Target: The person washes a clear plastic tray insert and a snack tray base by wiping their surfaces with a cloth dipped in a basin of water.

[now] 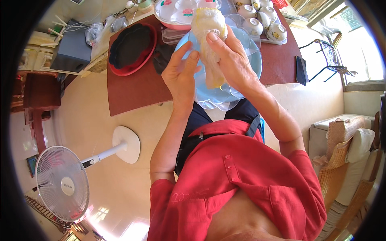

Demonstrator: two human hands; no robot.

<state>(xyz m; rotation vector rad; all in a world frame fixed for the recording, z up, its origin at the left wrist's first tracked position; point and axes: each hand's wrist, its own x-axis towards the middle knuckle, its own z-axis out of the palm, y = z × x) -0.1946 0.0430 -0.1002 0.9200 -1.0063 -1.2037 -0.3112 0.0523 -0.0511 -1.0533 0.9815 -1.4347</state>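
A white cloth (209,48) with yellow-stitched edges is in my right hand (238,63), its thumb pressed on the front and its fingers behind. The upper part of the cloth bulges into a round shape, while the lower part hangs in folds; whether anything is inside it is hidden. To the left of the cloth, my left hand (182,72) has its fingers apart and holds nothing. Below both hands lies a round light-blue basin (256,64). Clear plastic pieces with scalloped edges (208,104) overlap the basin and jut over the table's front edge.
On the red-brown table (135,93) sits a red-rimmed, dark scalloped tray (131,46). Behind is a white flower-patterned tray (175,10). Several patterned bowls (253,27) stand at the back right, and a phone-like black device (301,70) at the right edge. A standing fan (63,183) is at left.
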